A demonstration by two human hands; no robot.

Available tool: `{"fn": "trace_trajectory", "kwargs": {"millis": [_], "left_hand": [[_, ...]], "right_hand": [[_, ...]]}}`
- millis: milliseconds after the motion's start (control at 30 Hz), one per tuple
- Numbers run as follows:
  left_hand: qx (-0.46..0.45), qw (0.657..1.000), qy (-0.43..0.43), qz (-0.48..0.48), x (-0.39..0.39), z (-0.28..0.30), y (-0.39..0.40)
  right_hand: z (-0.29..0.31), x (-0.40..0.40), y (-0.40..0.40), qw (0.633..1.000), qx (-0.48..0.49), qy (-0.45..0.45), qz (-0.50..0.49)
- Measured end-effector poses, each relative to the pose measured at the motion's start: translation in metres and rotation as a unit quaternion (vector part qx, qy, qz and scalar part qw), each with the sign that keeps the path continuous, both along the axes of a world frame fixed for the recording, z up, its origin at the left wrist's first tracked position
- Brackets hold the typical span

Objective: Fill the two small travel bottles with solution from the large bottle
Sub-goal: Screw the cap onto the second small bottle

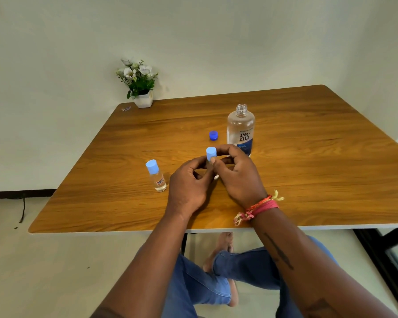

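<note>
Both hands mid-table grip capped small bottle, seemingly; edges far.

The table shows a smooth wood-grain top with a soft sheen. The large bottle and the small bottle are clear glossy plastic; their caps look like matt blue plastic. A woven thread band circles one wrist.

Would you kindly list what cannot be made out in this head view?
- Held small bottle: body and fill level hidden behind the left hand and right hand; only its light blue cap shows.
- Other small bottle: label print too small.
- Large bottle: base hidden by the right hand.
</note>
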State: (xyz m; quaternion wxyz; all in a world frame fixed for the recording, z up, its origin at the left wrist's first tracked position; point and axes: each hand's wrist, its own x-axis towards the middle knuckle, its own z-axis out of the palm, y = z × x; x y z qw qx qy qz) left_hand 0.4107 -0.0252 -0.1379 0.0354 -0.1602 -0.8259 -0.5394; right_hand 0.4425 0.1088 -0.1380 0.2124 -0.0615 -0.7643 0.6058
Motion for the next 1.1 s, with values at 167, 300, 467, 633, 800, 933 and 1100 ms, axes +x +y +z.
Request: {"fn": "trace_trajectory", "kwargs": {"millis": [167,300,467,633,800,933,1100], "left_hand": [[-0.014,1.000,0.003,0.004,-0.0005,-0.0011,-0.0006],[-0.004,1.000,0.001,0.001,-0.0004,0.0003,-0.0004],[-0.013,1.000,0.001,0.005,0.0005,0.0009,-0.0001],[-0.012,1.000,0.000,-0.004,0.0007,0.0006,-0.0011],[-0.013,1.000,0.002,0.003,0.0004,0.0003,-0.0005],[-0.019,1.000,0.002,0.010,-0.0003,-0.0008,0.0001],[-0.007,1.000,0.001,0.002,-0.0005,-0.0010,0.0001]], "right_hand": [[0.0015,0.0006,0.0002,1.000,0.001,-0.006,0.009],[0.0001,0.0002,-0.0012,1.000,0.007,0.008,0.009],[0.0009,-0.0003,0.0015,1.000,-0.011,-0.011,0.009],[0.0021,0.0014,-0.0015,1.000,0.009,0.009,0.017],[0.0015,0.0006,0.0008,1.000,0.016,0.001,0.008],[-0.0004,-0.0007,0.0009,1.000,0.011,-0.011,0.007],[0.0021,0.0017,-0.0007,0.999,0.034,0.008,0.008]]}}
